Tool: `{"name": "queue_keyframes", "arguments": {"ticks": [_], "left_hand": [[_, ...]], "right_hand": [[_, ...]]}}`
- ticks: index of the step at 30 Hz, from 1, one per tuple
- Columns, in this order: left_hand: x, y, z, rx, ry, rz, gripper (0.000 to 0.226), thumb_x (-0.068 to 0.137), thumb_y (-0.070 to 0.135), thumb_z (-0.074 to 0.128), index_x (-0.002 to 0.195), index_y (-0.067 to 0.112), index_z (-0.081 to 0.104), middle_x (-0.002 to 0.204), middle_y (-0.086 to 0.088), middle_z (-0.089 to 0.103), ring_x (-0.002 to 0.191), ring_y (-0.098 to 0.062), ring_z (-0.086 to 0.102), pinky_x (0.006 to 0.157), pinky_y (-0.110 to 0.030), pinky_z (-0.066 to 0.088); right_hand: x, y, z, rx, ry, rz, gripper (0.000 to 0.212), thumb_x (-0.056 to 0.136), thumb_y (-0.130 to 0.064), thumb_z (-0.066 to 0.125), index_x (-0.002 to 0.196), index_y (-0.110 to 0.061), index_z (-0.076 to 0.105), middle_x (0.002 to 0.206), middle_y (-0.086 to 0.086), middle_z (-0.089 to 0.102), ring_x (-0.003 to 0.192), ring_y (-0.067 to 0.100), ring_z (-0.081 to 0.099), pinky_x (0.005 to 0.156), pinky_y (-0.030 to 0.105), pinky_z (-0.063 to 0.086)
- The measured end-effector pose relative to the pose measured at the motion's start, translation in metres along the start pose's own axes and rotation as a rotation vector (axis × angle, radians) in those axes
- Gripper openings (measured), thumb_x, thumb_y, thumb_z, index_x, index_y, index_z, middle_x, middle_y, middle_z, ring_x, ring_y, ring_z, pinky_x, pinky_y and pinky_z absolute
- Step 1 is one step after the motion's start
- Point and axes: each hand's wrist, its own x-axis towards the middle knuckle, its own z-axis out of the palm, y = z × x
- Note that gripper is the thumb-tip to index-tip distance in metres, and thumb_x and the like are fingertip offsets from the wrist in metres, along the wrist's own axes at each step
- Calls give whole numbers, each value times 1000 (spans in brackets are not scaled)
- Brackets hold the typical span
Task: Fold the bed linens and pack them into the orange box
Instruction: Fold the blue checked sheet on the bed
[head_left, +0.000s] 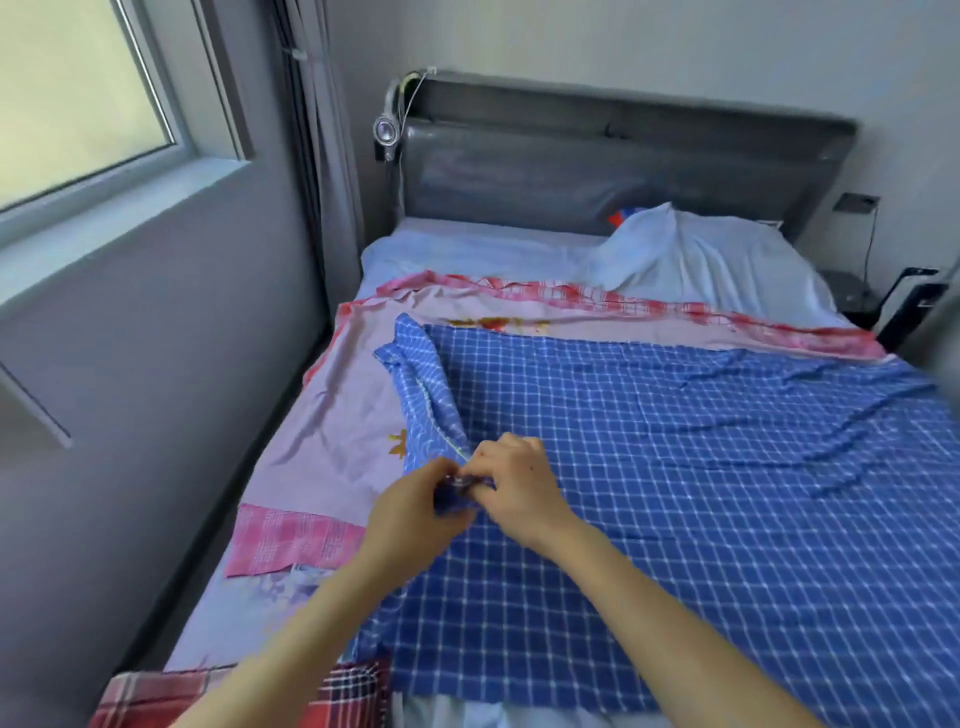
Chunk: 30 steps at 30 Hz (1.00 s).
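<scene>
A blue checked sheet (675, 441) lies spread over the bed, its left edge bunched into a ridge running up from my hands. My left hand (415, 512) and my right hand (511, 486) meet at that edge, both pinching the same bunched piece of blue fabric between fingers and thumb. Under the blue sheet lies a pale lilac sheet (337, 415) with a pink and red checked border. No orange box is in view.
A pale blue pillow (691, 254) lies by the grey headboard (597, 161). A grey wall with a window (67, 93) runs close along the bed's left side. A red plaid cloth (156, 696) lies at the near left. A dark nightstand (857, 296) stands at the right.
</scene>
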Motion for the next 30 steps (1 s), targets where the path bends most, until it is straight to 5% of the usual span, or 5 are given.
{"name": "queue_keyframes", "arguments": {"ticks": [6, 10, 16, 25, 30], "left_hand": [[-20, 74, 63, 193, 159, -20, 38, 84, 35, 64, 58, 17, 43, 45, 2, 36, 44, -11, 33, 45, -24, 21], [-29, 112, 89, 256, 1, 111, 36, 68, 36, 52, 41, 13, 43, 46, 3, 41, 40, -17, 38, 44, -20, 17], [-25, 161, 120, -41, -76, -119, 48, 77, 6, 69, 56, 13, 26, 43, 4, 29, 45, -11, 27, 46, -19, 24], [22, 238, 144, -363, -357, -262, 20, 80, 13, 74, 83, -4, 64, 66, -14, 55, 59, -23, 53, 58, -31, 51], [41, 272, 189, -330, -198, -212, 18, 84, 12, 70, 78, -3, 64, 69, -17, 61, 63, -24, 60, 60, -28, 52]], "right_hand": [[-72, 59, -58, -1, 14, -40, 22, 93, -20, 54, 100, -22, 74, 88, 3, 65, 90, 23, 48, 88, 36, 29], [-102, 104, -95, -136, -2, -52, 25, 96, -23, 50, 101, -18, 73, 91, 5, 64, 93, 26, 46, 83, 36, 25], [-117, 157, -132, -281, -40, -39, 24, 98, -19, 47, 100, -18, 71, 92, 5, 63, 90, 25, 45, 92, 41, 28], [-146, 232, -156, -245, 35, 247, 23, 98, -17, 48, 92, -16, 70, 93, 3, 65, 93, 26, 51, 86, 31, 26], [-212, 281, -181, 60, 48, 501, 37, 98, -25, 52, 134, -21, 51, 132, -1, 57, 107, 23, 58, 90, 32, 45]]}}
